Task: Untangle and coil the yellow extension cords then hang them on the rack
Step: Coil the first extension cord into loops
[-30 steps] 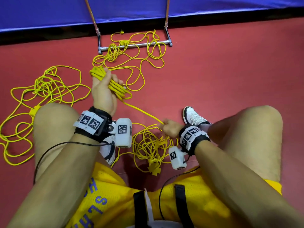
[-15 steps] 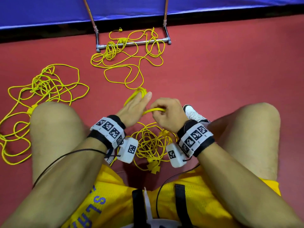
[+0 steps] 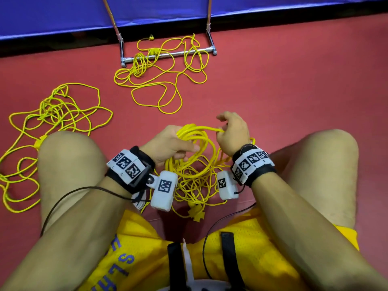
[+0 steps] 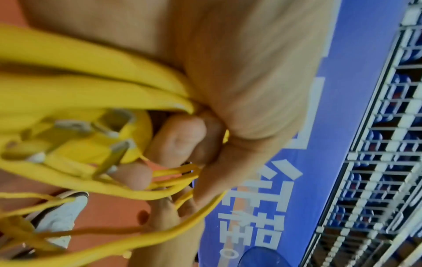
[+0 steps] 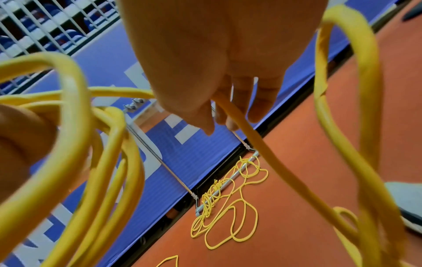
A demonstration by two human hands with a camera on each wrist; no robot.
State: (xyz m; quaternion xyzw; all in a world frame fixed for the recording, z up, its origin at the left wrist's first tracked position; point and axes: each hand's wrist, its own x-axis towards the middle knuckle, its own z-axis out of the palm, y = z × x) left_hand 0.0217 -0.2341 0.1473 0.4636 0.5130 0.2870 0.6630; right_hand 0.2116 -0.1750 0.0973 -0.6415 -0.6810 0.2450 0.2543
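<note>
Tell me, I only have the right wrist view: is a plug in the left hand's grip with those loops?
Observer: Yes, the left wrist view shows a pronged yellow plug against the left hand's fingers, among the coil's loops.
Operator: Any cord besides the far cord by the rack?
Observer: Another tangled cord lies on the floor outside the left knee.
Operator: And under the hands?
Observer: A loose tangle lies there, a connector nearest the shorts.

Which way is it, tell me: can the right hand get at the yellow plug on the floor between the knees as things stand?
Probably not yet: the right hand pinches a strand of the coil the left hand grips, and loose cord overlies the plug.
</note>
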